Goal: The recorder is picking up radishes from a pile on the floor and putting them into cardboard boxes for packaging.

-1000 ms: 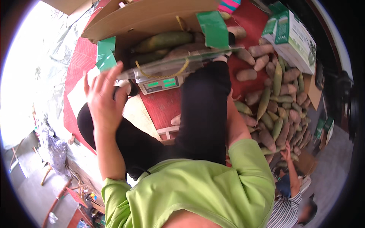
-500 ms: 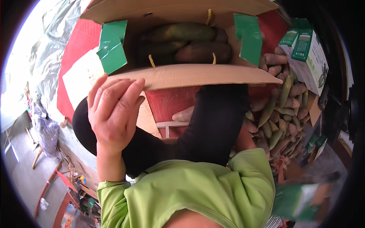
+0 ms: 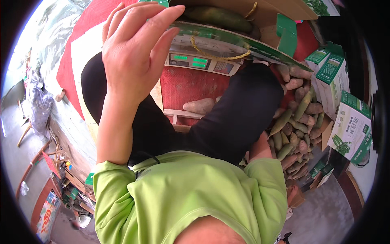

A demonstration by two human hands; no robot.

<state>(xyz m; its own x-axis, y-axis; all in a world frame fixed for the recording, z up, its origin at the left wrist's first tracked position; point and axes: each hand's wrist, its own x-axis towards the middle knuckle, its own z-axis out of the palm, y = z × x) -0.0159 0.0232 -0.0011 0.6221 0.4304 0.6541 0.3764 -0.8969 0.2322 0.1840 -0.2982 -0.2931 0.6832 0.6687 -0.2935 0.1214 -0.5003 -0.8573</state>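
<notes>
My left hand (image 3: 134, 53) is raised at the left end of a cardboard box's near flap (image 3: 243, 44), fingers stretched out and thumb apart. Whether it touches the flap is hard to see. That flap shows its green printed outer side and a yellow rope handle (image 3: 221, 56). Inside the box (image 3: 294, 16) lies a large, long green vegetable (image 3: 219, 18), partly covered by the flap. My right forearm (image 3: 262, 148) passes behind my right knee, which hides the right hand.
Below the box stands a scale (image 3: 199, 63) with lit green displays. Pinkish-brown tubers and long green vegetables (image 3: 298, 122) are heaped at the right, beside green-and-white cartons (image 3: 351, 126). A tuber (image 3: 199, 106) lies on the red cloth (image 3: 191, 87) near a low wooden frame (image 3: 183, 114).
The near flap has swung up, so its printed outside and the scale now show. My left hand has moved up and a little right. More cartons are visible at the right.
</notes>
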